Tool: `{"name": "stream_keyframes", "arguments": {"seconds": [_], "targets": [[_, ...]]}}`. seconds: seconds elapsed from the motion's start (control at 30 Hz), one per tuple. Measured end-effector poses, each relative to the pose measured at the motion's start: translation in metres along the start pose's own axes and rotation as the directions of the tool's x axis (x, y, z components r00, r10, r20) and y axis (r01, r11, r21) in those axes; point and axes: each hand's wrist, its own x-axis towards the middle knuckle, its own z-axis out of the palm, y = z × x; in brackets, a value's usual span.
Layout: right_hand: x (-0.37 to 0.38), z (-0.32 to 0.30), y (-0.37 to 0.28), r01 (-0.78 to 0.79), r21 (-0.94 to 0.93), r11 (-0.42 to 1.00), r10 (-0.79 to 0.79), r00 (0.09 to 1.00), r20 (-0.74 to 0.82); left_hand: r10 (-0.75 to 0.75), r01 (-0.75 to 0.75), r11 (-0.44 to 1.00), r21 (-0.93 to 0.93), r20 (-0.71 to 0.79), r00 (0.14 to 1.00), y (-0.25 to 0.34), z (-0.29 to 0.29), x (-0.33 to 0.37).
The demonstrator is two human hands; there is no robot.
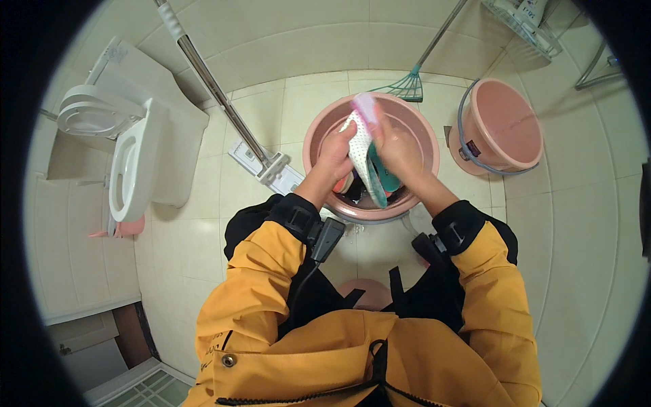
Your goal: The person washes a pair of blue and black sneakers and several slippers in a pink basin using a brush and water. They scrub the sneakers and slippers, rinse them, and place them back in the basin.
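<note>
My left hand (pixel 334 153) is closed on a long, flat, white dotted piece that looks like a shoe insole (pixel 360 156), teal toward its lower end. It is held tilted above a round pink basin (pixel 426 130). My right hand (pixel 399 148) is closed around a lilac-pink scrubbing block (pixel 365 108) at the insole's upper end; motion blurs it, so its exact kind is unclear. Inside the basin, partly hidden by my hands, lie a teal item (pixel 389 179) and dark and orange items in water.
A pink bucket (pixel 505 122) with a grey handle stands at the right. A flat mop (pixel 227 102) leans left of the basin, near a white toilet (pixel 152 149). Behind the basin rests a green rake-like broom (pixel 405 87). A wire shelf (pixel 525 30) hangs at the upper right.
</note>
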Motion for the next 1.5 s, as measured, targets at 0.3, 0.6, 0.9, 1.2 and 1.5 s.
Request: {"name": "stream_keyframes", "arguments": {"seconds": [0.3, 0.6, 0.9, 1.2, 1.5], "targets": [[0.001, -0.006, -0.002, -0.095, 0.043, 0.995, 0.097, 0.993, -0.064, -0.031, 0.036, 0.999, -0.037, 0.111, 0.993, -0.004, 0.001, 0.003], [0.013, 0.022, 0.046, -0.237, 0.073, 0.969, 0.231, 0.969, 0.085, -0.006, 0.007, 0.963, 0.268, -0.004, 1.0, -0.012, -0.019, 0.021], [0.038, 0.112, 0.129, -0.523, 0.023, 0.852, 0.48, 0.797, 0.366, 0.18, 0.152, 0.629, 0.762, -0.333, 0.925, -0.076, -0.1, 0.114], [0.016, 0.169, 0.119, -0.633, -0.316, 0.706, 0.69, 0.517, 0.507, 0.029, 0.44, -0.237, 0.866, -0.446, 0.894, -0.101, -0.145, 0.153], [0.011, 0.228, 0.158, -0.711, -0.452, 0.539, 0.787, 0.232, 0.572, -0.132, 0.32, -0.652, 0.688, -0.518, 0.845, -0.13, -0.162, 0.19]]}}
